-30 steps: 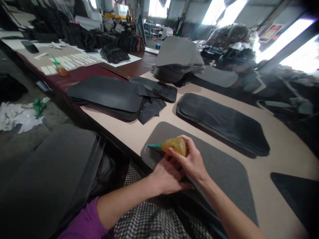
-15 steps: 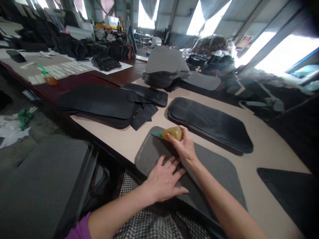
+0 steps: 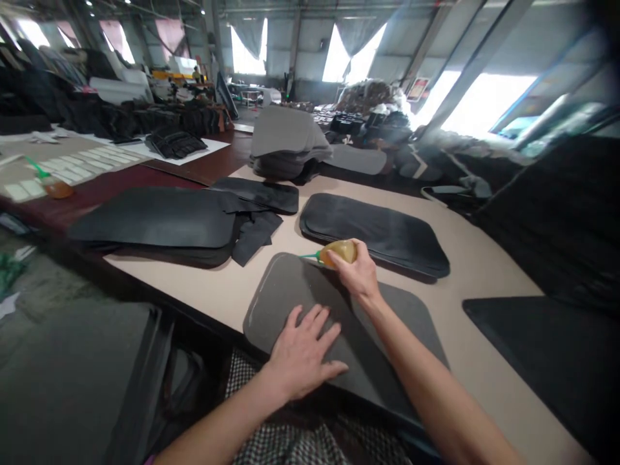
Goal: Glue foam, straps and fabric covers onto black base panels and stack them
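Note:
A dark grey rounded panel (image 3: 276, 290) lies flat along the near edge of the table. My left hand (image 3: 305, 352) rests palm down on it, fingers spread. In my right hand (image 3: 359, 271) is a squeeze bottle (image 3: 339, 254) of amber liquid, tipped on its side, its thin green nozzle pointing left. The nozzle's tip is over the far edge of the panel; whether it touches cannot be made out. A thin pale line runs along the panel's left edge and far left corner.
Beyond the panel lies a stack of black rounded pieces (image 3: 372, 226). Another black stack (image 3: 159, 216) with loose scraps (image 3: 256, 236) is at left. Grey panels (image 3: 285, 135) are piled at the back. A second green-nozzled bottle (image 3: 55, 187) rests far left; a dark sheet (image 3: 523, 336) lies right.
My right hand has carried the bottle's nozzle rightward along the panel's far edge. The pale line now reaches around the far left corner. The camera view has turned right.

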The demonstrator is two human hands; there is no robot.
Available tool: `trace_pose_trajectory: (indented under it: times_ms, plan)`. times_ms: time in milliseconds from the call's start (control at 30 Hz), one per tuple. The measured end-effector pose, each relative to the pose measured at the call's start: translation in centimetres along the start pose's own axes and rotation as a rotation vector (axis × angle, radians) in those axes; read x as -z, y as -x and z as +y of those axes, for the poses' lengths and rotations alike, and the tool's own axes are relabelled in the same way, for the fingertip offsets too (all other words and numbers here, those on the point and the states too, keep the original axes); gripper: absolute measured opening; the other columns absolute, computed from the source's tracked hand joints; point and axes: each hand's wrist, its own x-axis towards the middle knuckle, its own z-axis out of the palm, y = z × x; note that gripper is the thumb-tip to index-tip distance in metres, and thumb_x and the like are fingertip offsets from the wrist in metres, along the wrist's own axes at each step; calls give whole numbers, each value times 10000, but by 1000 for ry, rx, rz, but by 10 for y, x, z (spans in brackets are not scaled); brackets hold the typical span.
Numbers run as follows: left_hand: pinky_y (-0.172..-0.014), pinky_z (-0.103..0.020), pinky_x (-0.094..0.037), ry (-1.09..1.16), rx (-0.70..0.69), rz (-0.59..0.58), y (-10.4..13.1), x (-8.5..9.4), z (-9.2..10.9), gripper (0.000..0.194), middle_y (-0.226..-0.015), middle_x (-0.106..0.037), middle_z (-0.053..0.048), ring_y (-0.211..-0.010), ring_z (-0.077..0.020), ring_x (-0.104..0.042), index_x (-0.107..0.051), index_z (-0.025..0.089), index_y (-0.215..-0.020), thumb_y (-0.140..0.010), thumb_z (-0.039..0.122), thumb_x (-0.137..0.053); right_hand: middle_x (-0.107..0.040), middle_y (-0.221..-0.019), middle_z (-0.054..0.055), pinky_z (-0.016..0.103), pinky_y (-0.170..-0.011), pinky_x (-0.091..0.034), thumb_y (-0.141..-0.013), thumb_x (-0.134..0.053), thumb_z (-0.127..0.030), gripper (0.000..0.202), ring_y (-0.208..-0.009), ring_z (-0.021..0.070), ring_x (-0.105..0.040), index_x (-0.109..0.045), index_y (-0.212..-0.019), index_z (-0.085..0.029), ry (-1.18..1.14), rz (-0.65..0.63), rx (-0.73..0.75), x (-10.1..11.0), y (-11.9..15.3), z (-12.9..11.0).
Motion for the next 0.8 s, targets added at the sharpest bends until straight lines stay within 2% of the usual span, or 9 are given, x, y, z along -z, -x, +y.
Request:
trace_pose_trajectory:
  times_ms: [167,300,400,500,633,800]
  plan:
    - [-1221,-575,-244,-3,-10,-35,-1,0,1,707,-1664,-318,-129,-1543,-292,-279,-435,274,-1531,-986,707,-309,-702,-1101,101,419,-860,-512,-758,-702,-646,663,-976,298,-655,-587,-1245,-212,26,-21,-44,28,3,15]
    - [-1210,-574,-276,5,-22,-110,-7,11,-3,710,-1666,-308,-139,-1542,-295,-289,-382,283,-1561,-990,700,-313,-698,-1124,125,436,-861,-509,-753,-694,-647,669,-986,316,-653,-585,-1239,-199,47,4,-60,48,6,22]
    - [-1215,-559,-279,-60,4,-121,-20,23,-16,673,-1671,-301,-131,-1542,-284,-289,-362,261,-1573,-1021,643,-306,-701,-1111,125,438,-865,-502,-751,-694,-628,642,-985,319,-654,-595,-1217,-199,81,25,-73,66,7,25]
    - [-1217,-534,-286,-163,56,-112,-39,30,-38,665,-1652,-341,-145,-1534,-284,-309,-389,201,-1560,-1036,604,-316,-702,-1103,117,431,-868,-495,-770,-689,-574,579,-994,316,-654,-601,-1209,-207,133,46,-69,89,10,34]
    - [-1187,-501,-334,-248,30,-125,-56,25,-64,662,-1637,-370,-148,-1513,-288,-351,-404,201,-1555,-1039,604,-309,-704,-1079,120,435,-850,-496,-768,-687,-561,584,-980,320,-659,-597,-1221,-205,187,80,-128,125,16,54]
    - [-1189,-499,-325,-336,7,-113,-56,10,-73,659,-1657,-333,-136,-1530,-291,-316,-399,222,-1561,-1033,608,-328,-710,-1051,116,427,-831,-500,-771,-680,-593,588,-959,319,-669,-612,-1212,-211,263,149,-220,173,28,81]
